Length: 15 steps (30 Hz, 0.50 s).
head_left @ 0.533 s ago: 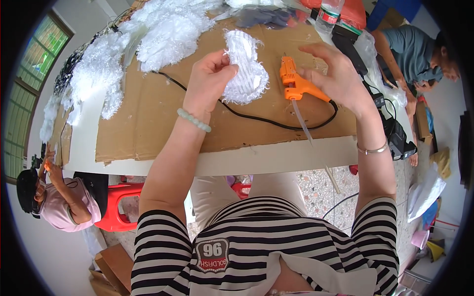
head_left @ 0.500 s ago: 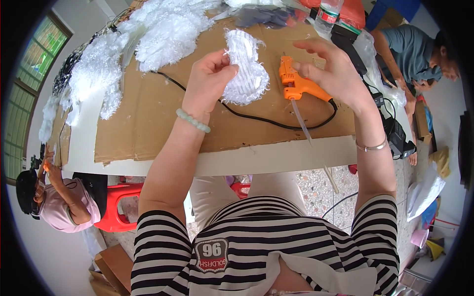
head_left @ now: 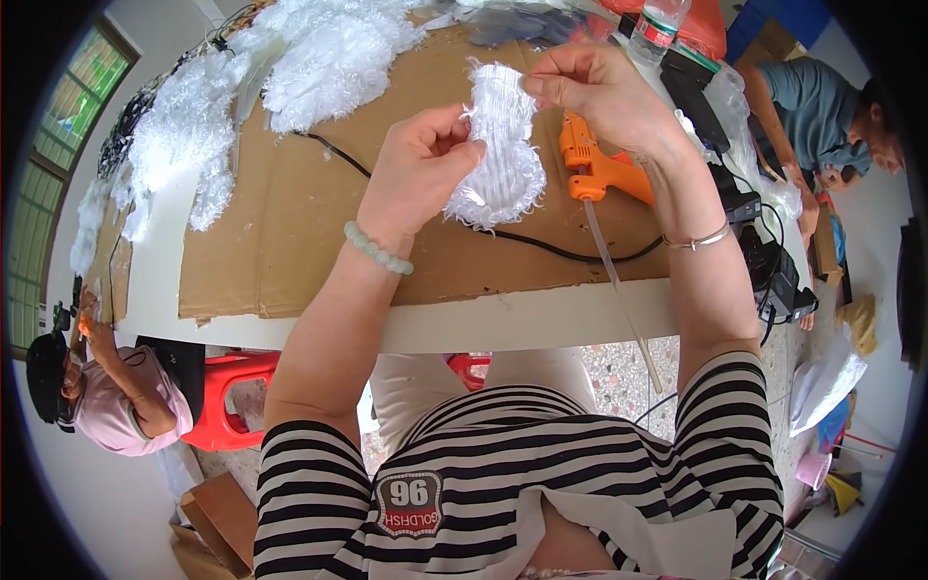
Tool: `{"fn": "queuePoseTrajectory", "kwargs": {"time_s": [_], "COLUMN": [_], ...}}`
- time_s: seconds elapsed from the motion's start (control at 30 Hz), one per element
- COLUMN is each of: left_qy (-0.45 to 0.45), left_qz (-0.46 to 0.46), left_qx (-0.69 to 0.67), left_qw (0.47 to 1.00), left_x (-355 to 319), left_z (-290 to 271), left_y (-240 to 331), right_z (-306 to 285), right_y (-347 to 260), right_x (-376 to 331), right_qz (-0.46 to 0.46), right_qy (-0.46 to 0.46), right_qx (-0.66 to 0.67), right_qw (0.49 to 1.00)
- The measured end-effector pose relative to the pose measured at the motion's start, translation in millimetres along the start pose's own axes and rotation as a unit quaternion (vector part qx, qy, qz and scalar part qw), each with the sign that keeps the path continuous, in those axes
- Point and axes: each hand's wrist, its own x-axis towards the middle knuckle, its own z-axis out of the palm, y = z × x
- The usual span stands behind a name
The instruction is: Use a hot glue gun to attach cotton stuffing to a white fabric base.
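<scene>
A white fuzzy fabric piece (head_left: 503, 145), narrow at the top and rounder below with frayed edges, is held up over the cardboard. My left hand (head_left: 425, 169) pinches its left edge between thumb and fingers. The thumb and fingertips of my right hand (head_left: 604, 97) are closed on its upper right corner. Under my right hand an orange glue gun (head_left: 592, 159) lies on the cardboard, partly hidden by my wrist. A translucent glue stick (head_left: 614, 271) runs from its back end over the table edge.
Fluffy white fabric pieces (head_left: 333, 63) are heaped at the far left of the cardboard sheet (head_left: 261, 222). A black cord (head_left: 541, 246) crosses it. A plastic bottle (head_left: 657, 29) and black power adapters (head_left: 773, 280) stand at the right. One person sits left, another right.
My right hand has moved left from above the glue gun and taken hold of the fabric piece's upper corner. The piece has shifted slightly right in my left hand.
</scene>
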Motion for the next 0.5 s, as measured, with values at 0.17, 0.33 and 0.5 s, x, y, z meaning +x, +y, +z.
{"fn": "queuePoseTrajectory", "kwargs": {"time_s": [0.17, 0.33, 0.5], "left_qy": [0.014, 0.015, 0.045], "left_qz": [-0.008, -0.003, 0.000], "left_qx": [0.010, 0.019, 0.029], "left_qw": [1.000, 1.000, 0.999], "left_x": [-0.1, 2.2, 0.2], "left_z": [0.5, 1.2, 6.5], "left_y": [0.4, -5.4, -2.1], "right_z": [-6.4, -8.6, -5.9], "right_y": [0.6, 5.0, 10.4], "right_x": [0.6, -1.4, -3.1], "right_qz": [0.010, 0.006, -0.022], "right_qy": [0.011, 0.006, -0.008], "right_qx": [-0.005, 0.021, 0.085], "right_qw": [1.000, 1.000, 0.996]}}
